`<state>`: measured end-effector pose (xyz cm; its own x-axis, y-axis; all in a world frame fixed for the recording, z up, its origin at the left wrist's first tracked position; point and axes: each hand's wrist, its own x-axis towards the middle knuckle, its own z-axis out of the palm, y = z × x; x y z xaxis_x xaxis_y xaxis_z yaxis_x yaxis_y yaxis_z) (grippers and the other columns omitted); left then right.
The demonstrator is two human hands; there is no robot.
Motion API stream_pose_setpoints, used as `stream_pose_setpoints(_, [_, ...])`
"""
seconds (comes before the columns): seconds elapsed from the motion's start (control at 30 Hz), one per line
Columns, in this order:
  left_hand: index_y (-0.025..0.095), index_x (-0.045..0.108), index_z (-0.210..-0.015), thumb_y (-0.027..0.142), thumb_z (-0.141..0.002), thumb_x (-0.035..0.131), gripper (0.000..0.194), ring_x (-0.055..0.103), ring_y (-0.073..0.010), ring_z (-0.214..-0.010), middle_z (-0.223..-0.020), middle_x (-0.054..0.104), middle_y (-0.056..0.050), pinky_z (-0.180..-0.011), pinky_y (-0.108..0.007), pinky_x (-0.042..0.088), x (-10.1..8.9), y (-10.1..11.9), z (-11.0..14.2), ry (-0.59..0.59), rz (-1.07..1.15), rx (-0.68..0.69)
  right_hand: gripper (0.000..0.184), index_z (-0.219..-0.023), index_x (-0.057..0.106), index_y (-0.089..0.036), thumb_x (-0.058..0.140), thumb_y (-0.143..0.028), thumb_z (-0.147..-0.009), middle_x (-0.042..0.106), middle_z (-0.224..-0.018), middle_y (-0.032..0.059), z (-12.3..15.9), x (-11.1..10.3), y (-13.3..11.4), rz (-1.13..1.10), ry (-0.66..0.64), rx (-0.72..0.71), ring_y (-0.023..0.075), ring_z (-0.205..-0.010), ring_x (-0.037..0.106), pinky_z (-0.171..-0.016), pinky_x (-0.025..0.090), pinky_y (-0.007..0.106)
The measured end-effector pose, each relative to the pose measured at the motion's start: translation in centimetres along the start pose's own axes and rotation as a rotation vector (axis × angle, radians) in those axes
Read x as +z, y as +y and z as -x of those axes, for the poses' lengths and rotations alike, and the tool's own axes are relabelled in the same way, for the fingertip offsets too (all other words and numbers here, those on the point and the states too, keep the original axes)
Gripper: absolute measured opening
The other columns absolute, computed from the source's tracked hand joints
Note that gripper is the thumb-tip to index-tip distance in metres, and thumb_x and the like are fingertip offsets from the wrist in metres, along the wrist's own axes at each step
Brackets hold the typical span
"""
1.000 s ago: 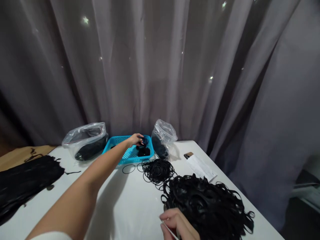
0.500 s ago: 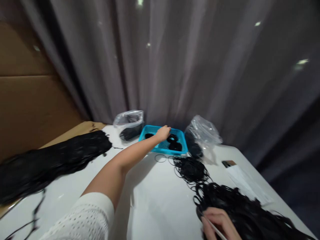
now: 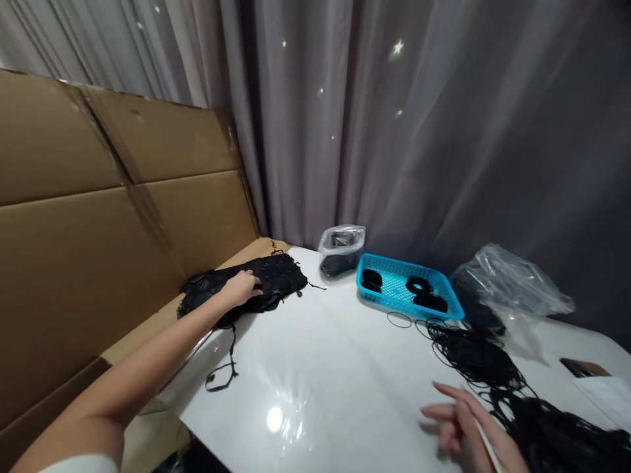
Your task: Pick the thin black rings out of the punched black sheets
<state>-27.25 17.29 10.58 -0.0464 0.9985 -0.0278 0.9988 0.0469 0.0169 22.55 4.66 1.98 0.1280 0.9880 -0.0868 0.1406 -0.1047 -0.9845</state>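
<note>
On the left, my left hand [image 3: 241, 288] rests on a long flat pile of black rubbery material [image 3: 279, 279]. Its fingers are bent and apart, with nothing clearly gripped. In the lower right, my right hand [image 3: 473, 424] holds a thin white stick [image 3: 488, 447], its index finger stretched forward. Close to that hand lies a heap of black loops and strips [image 3: 562, 433]. Just beyond is a smaller tangle of thin black rings [image 3: 480, 358]. A blue plastic basket [image 3: 394, 303] holds several bundles of black rings [image 3: 431, 301].
Clear plastic bags with black contents stand left [image 3: 342, 253] and right [image 3: 507, 282] of the basket. A tall cardboard panel [image 3: 197, 217] borders the white table [image 3: 335, 387]. A phone [image 3: 584, 368] and white paper [image 3: 606, 397] lie far right. A grey curtain hangs behind.
My left hand has left the basket and moved left onto the flat black pile. My right hand has lifted from the heap, still with the stick. The view has turned left.
</note>
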Motion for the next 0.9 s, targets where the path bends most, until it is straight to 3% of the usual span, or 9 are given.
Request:
stream_pose_setpoints(0.07, [0.019, 0.06, -0.126, 0.036, -0.097, 0.062, 0.033, 0.064, -0.0232, -0.108, -0.128, 0.061, -0.01, -0.09, -0.044, 0.056, 0.8, -1.3, 0.6, -0.015, 0.049, 0.015, 0.06, -0.096, 0.072, -0.016, 0.053, -0.072, -0.086, 0.068, -0.061, 0.0076, -1.2, 3.5, -1.9, 0.059, -0.178, -0.065, 0.0266, -0.071, 0.071, -0.064, 0.057, 0.032])
stream_pose_setpoints(0.2, [0.021, 0.06, -0.125, 0.036, -0.098, 0.061, 0.031, 0.064, -0.0228, -0.108, -0.129, 0.061, -0.009, -0.091, -0.043, 0.055, 1.6, -2.1, -0.3, -0.011, 0.203, 0.003, 0.044, -0.107, 0.074, -0.02, 0.056, -0.058, -0.091, 0.075, -0.102, 0.0118, -5.0, 12.0, -5.7, 0.139, -0.437, -0.417, 0.0303, -0.099, 0.071, -0.086, 0.055, 0.041])
stream_pose_setpoints(0.33, [0.018, 0.061, -0.125, 0.038, -0.097, 0.062, 0.034, 0.064, -0.0249, -0.108, -0.127, 0.061, -0.008, -0.09, -0.044, 0.056, 0.4, -3.1, -2.4, -0.002, 0.402, -0.056, 0.033, -0.114, 0.072, -0.019, 0.055, -0.04, -0.094, 0.069, -0.125, 0.0166, -10.1, 22.4, -8.3, 0.315, -0.447, -0.577, 0.0318, -0.116, 0.064, -0.1, 0.047, 0.044])
stream_pose_setpoints(0.43, [0.016, 0.06, -0.125, 0.038, -0.096, 0.063, 0.037, 0.064, -0.0258, -0.107, -0.126, 0.061, -0.008, -0.089, -0.045, 0.056, -1.0, -3.6, -3.6, -0.008, 0.521, -0.062, 0.042, -0.13, 0.064, -0.019, 0.063, -0.033, -0.091, 0.059, -0.141, 0.0164, -13.1, 29.7, -10.0, 0.433, -0.44, -0.616, 0.0309, -0.132, 0.052, -0.11, 0.037, 0.044])
stream_pose_setpoints(0.57, [0.017, 0.059, -0.126, 0.037, -0.097, 0.062, 0.036, 0.064, -0.0243, -0.107, -0.127, 0.061, -0.009, -0.089, -0.044, 0.056, -2.8, -4.2, -3.7, -0.001, 0.58, 0.006, 0.039, -0.123, 0.067, -0.022, 0.071, -0.027, -0.085, 0.065, -0.133, 0.012, -15.3, 35.9, -12.9, 0.516, -0.399, -0.579, 0.0327, -0.13, 0.051, -0.105, 0.038, 0.046])
stream_pose_setpoints(0.67, [0.015, 0.061, -0.124, 0.04, -0.096, 0.063, 0.037, 0.064, -0.028, -0.107, -0.125, 0.062, -0.007, -0.089, -0.045, 0.056, -3.6, -5.5, -2.6, 0.056, 0.529, 0.05, 0.022, -0.104, 0.075, -0.019, 0.064, -0.016, -0.085, 0.076, -0.104, 0.0086, -16.1, 36.7, -15.4, 0.481, -0.402, -0.606, 0.0266, -0.105, 0.065, -0.094, 0.045, 0.036])
stream_pose_setpoints(0.73, [0.016, 0.06, -0.125, 0.038, -0.096, 0.063, 0.036, 0.064, -0.0264, -0.108, -0.127, 0.061, -0.008, -0.09, -0.045, 0.056, -4.1, -6.8, -1.6, 0.108, 0.48, 0.06, 0.029, -0.101, 0.076, -0.018, 0.059, -0.006, -0.082, 0.076, -0.1, 0.0061, -16.5, 35.5, -17.3, 0.442, -0.4, -0.655, 0.0218, -0.098, 0.067, -0.09, 0.046, 0.03])
stream_pose_setpoints(0.8, [0.017, 0.059, -0.126, 0.037, -0.097, 0.062, 0.035, 0.063, -0.0238, -0.108, -0.127, 0.061, -0.01, -0.091, -0.045, 0.055, -4.8, -8.4, -0.6, 0.156, 0.454, 0.069, 0.034, -0.098, 0.077, -0.019, 0.057, -0.001, -0.078, 0.077, -0.098, 0.0037, -16.9, 32.9, -19.4, 0.417, -0.392, -0.712, 0.019, -0.095, 0.067, -0.088, 0.046, 0.026])
stream_pose_setpoints(0.9, [0.017, 0.07, -0.088, 0.039, -0.086, 0.068, 0.023, 0.065, -0.0263, -0.097, -0.095, 0.07, -0.007, -0.092, -0.042, 0.052, -6.6, -10.3, 0.2, 0.16, 0.471, 0.103, 0.025, -0.089, 0.078, -0.018, 0.062, -0.005, -0.074, 0.075, -0.084, 0.0019, -16.7, 27.3, -22.1, 0.412, -0.401, -0.802, 0.0176, -0.081, 0.065, -0.078, 0.047, 0.025])
